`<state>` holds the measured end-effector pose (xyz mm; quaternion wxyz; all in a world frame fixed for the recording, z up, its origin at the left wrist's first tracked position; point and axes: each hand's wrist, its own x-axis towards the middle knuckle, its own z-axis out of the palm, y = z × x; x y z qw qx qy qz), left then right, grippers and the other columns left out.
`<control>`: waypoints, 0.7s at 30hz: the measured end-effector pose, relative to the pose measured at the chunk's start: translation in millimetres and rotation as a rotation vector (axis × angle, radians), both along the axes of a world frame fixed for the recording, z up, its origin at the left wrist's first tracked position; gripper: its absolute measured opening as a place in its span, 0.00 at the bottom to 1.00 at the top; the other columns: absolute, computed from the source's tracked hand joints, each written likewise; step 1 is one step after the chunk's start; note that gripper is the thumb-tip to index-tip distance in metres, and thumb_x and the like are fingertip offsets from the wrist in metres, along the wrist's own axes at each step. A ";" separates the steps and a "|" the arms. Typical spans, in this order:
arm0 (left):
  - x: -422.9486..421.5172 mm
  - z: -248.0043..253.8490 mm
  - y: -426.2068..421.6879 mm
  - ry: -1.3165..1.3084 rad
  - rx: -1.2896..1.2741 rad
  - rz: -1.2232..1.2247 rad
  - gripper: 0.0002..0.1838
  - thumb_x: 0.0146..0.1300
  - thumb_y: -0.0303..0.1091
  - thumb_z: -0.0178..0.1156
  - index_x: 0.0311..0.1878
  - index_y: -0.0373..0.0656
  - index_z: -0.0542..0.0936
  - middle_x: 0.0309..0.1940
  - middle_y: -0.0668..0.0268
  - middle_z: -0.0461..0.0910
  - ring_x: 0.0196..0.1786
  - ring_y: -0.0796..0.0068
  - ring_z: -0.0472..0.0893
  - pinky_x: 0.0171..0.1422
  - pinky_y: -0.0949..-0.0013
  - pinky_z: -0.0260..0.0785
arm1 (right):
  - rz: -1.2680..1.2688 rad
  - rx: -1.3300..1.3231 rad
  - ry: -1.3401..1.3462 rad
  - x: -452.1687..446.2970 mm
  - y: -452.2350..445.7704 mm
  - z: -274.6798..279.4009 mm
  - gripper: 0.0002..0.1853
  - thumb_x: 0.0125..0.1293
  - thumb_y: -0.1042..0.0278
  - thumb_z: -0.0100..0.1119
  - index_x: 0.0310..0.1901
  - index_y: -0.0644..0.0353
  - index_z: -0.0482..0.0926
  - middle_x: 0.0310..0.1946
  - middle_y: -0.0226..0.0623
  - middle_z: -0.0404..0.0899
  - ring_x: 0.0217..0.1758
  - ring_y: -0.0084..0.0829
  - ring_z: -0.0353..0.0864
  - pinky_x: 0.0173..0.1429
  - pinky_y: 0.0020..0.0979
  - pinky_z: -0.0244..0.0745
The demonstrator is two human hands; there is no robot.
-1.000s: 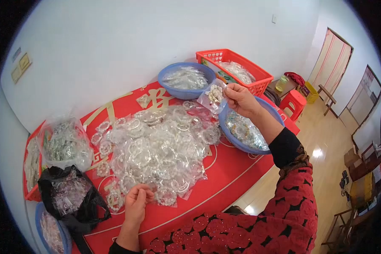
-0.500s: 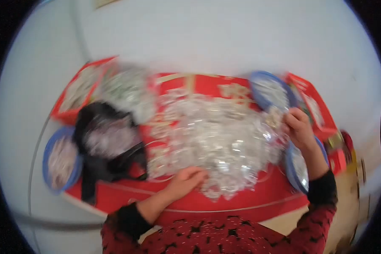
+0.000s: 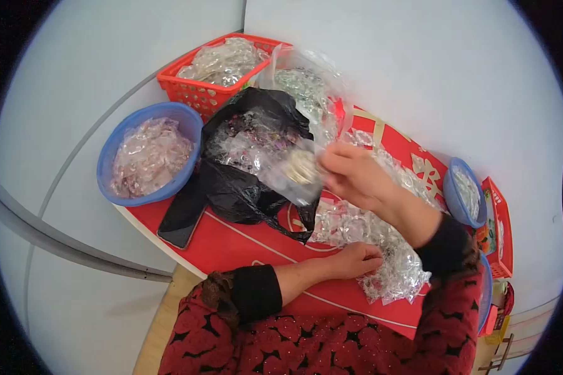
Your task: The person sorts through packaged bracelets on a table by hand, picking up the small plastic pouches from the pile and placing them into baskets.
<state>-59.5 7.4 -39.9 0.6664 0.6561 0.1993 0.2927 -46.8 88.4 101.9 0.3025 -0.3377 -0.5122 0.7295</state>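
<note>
We record a red-covered table [image 3: 234,247] running across the view. On it we see a broad pile of clear packets [image 3: 397,272], partly screened by the right forearm. We log next a black plastic bag [image 3: 234,190], its mouth open on more small packets; behind it stands a red basket [image 3: 194,98], and left of it a blue basin [image 3: 114,186] filled with pinkish packets. A clear bag [image 3: 316,65] with greenish contents sits beside the basket.

We observe the right hand [image 3: 363,178] above the right edge of the black bag, thumb and fingers pinching. The left hand [image 3: 355,261] is low at the near side of the pile, fingers curled inward; we cannot tell whether they grip anything.

Smallest entry: one clear packet [image 3: 299,167] with pale yellowish contents, slightly blurred. We find its right edge between the right thumb and fingers; the remainder extends leftward past the fingertips, tilted, over the mouth of the black bag.
</note>
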 end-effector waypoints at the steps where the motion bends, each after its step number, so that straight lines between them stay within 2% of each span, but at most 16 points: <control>1: 0.8 0.3 0.0 0.016 0.037 -0.001 0.12 0.61 0.38 0.49 0.34 0.39 0.74 0.22 0.71 0.74 0.25 0.82 0.71 0.30 0.77 0.66 | 0.002 -0.035 0.068 -20.9 9.6 -8.8 0.06 0.57 0.70 0.55 0.32 0.62 0.71 0.25 0.29 0.70 0.24 0.19 0.70 0.23 0.17 0.67; 3: -1.2 1.0 1.1 0.053 0.114 0.003 0.11 0.61 0.38 0.50 0.35 0.39 0.74 0.24 0.70 0.75 0.25 0.81 0.73 0.30 0.76 0.66 | -0.160 0.009 0.032 -65.1 25.3 -20.0 0.03 0.56 0.75 0.53 0.31 0.62 0.71 0.26 0.32 0.70 0.24 0.23 0.71 0.29 0.21 0.74; 5: -8.0 11.9 0.6 0.122 0.144 -0.013 0.11 0.60 0.38 0.51 0.35 0.39 0.75 0.26 0.69 0.77 0.27 0.76 0.75 0.33 0.70 0.67 | -0.265 0.024 -0.058 -105.7 51.3 -30.5 0.04 0.57 0.76 0.53 0.33 0.62 0.69 0.25 0.31 0.69 0.26 0.25 0.73 0.27 0.19 0.70; 6: -10.9 17.6 -0.6 0.160 0.159 -0.024 0.11 0.59 0.37 0.51 0.35 0.39 0.75 0.27 0.68 0.78 0.27 0.74 0.76 0.34 0.66 0.67 | -0.320 0.038 0.004 -125.5 63.6 -38.4 0.05 0.56 0.72 0.54 0.30 0.63 0.70 0.23 0.33 0.70 0.25 0.28 0.74 0.26 0.21 0.70; 7: -9.9 21.7 -1.4 -0.060 0.408 0.196 0.11 0.59 0.38 0.51 0.34 0.39 0.76 0.27 0.67 0.78 0.28 0.71 0.76 0.36 0.63 0.67 | -0.372 0.054 0.066 -145.3 75.7 -46.0 0.07 0.55 0.68 0.56 0.26 0.63 0.71 0.22 0.35 0.71 0.24 0.32 0.74 0.26 0.24 0.70; 8: -8.3 23.2 -3.4 -0.128 0.547 0.311 0.11 0.58 0.38 0.51 0.34 0.39 0.76 0.26 0.66 0.78 0.28 0.71 0.76 0.36 0.64 0.67 | -0.409 0.050 0.083 -160.2 88.5 -49.3 0.08 0.55 0.67 0.55 0.25 0.63 0.72 0.21 0.36 0.72 0.23 0.32 0.74 0.25 0.25 0.70; 10: -8.5 27.6 -4.0 -0.132 0.640 0.358 0.11 0.57 0.37 0.52 0.32 0.39 0.75 0.25 0.66 0.78 0.27 0.71 0.76 0.35 0.64 0.67 | -0.386 0.066 0.018 -182.5 113.8 -51.8 0.11 0.55 0.65 0.55 0.24 0.65 0.73 0.20 0.36 0.73 0.21 0.32 0.75 0.24 0.26 0.70; 12: -9.2 27.2 -3.8 -0.098 0.663 0.341 0.10 0.56 0.36 0.52 0.31 0.38 0.75 0.23 0.66 0.77 0.26 0.71 0.76 0.33 0.65 0.66 | -0.290 0.147 -0.177 -194.1 136.7 -51.9 0.14 0.55 0.63 0.55 0.22 0.66 0.73 0.19 0.37 0.74 0.19 0.33 0.75 0.23 0.27 0.71; 17: -12.0 22.1 -1.9 0.005 0.641 0.286 0.09 0.54 0.34 0.52 0.27 0.38 0.75 0.20 0.65 0.76 0.23 0.72 0.75 0.30 0.66 0.66 | 0.029 0.679 -0.838 -177.2 150.4 -34.2 0.20 0.54 0.57 0.55 0.17 0.69 0.75 0.17 0.39 0.78 0.15 0.33 0.75 0.21 0.29 0.71; 19: -11.1 18.5 -2.1 0.055 0.595 0.255 0.09 0.53 0.34 0.52 0.25 0.37 0.74 0.19 0.64 0.76 0.22 0.72 0.74 0.29 0.67 0.65 | 0.074 0.816 -1.032 -150.5 100.6 6.6 0.21 0.53 0.58 0.56 0.18 0.73 0.74 0.18 0.40 0.78 0.13 0.29 0.75 0.19 0.26 0.72; 20: -10.2 16.4 -1.9 0.070 0.541 0.227 0.09 0.53 0.33 0.52 0.25 0.37 0.74 0.18 0.64 0.76 0.22 0.72 0.74 0.28 0.67 0.65 | 0.022 1.019 -1.057 -138.4 92.2 9.1 0.23 0.52 0.52 0.56 0.20 0.71 0.75 0.16 0.41 0.77 0.13 0.32 0.75 0.21 0.30 0.73; 21: -8.2 12.2 -0.9 0.054 0.438 0.182 0.09 0.52 0.33 0.53 0.24 0.37 0.74 0.17 0.64 0.75 0.21 0.72 0.74 0.28 0.67 0.65 | 0.055 1.221 -1.154 -130.4 85.1 12.6 0.26 0.52 0.46 0.54 0.24 0.69 0.76 0.18 0.45 0.77 0.20 0.37 0.78 0.28 0.34 0.74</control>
